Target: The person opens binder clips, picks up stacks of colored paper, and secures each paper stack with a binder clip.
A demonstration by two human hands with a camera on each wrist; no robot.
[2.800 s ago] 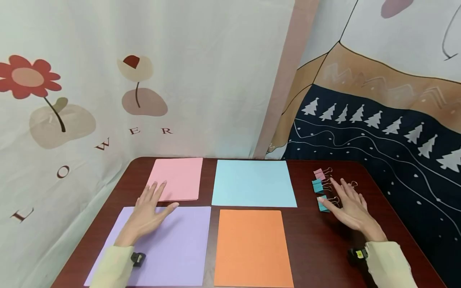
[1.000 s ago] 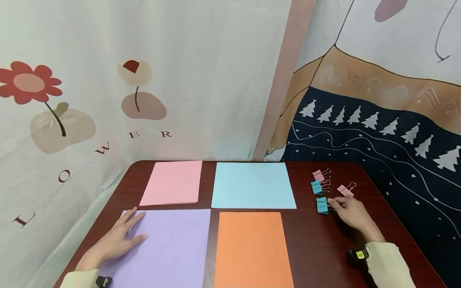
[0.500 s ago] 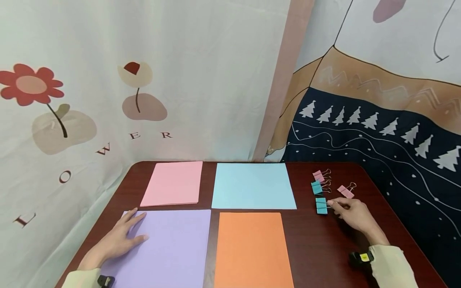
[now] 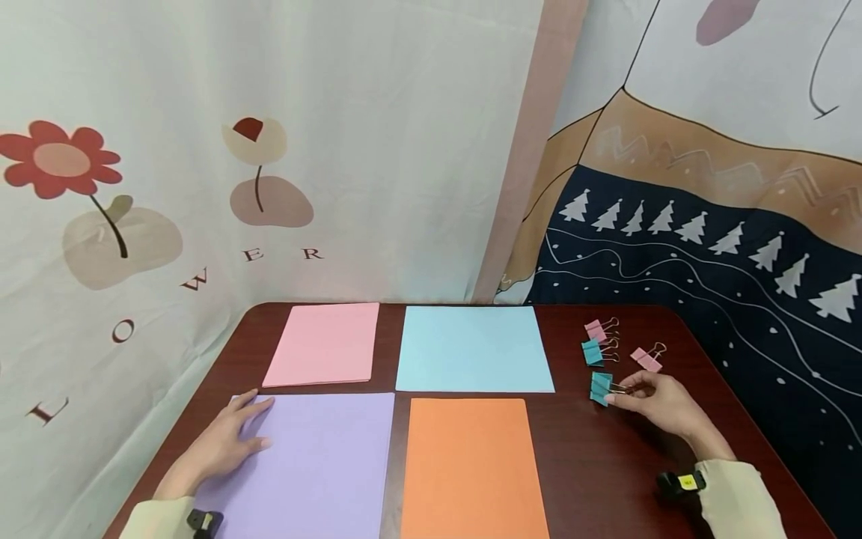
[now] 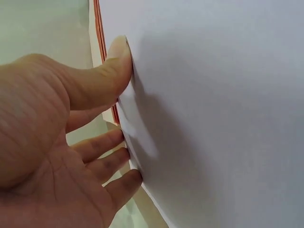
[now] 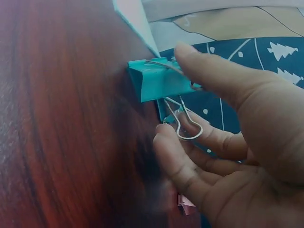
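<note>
Pinching the teal clip [image 4: 599, 388] with the thumb and fingers of my right hand [image 4: 656, 400], I have it just right of the far right corner of the orange paper [image 4: 471, 471]; my grip comes in from the wire handles' side, probably because they face me and offer something slim to catch; whether the clip is clear of the counter [image 4: 592, 479] I cannot tell. Its body faces the orange paper and its handles point away from it, toward my palm; the body's long axis runs near to far, slightly tilted, roughly along the orange paper's right edge. My left hand [image 4: 225, 442], well apart from the right and grasping nothing, has its fingers spread at the outer edge of the purple paper [image 4: 323, 464], left of the orange paper; I judge it lies there to steady that edge. Beyond the orange paper lies the blue paper [image 4: 474, 348], and beyond and left, the pink paper [image 4: 323, 344]; the gaps seem meant to give each its own place. Right of and beyond the orange paper sit the second teal clip [image 4: 592, 352], the far pink clip [image 4: 595, 330] and the near pink clip [image 4: 646, 359], apparently grouped for easy reach.
</note>
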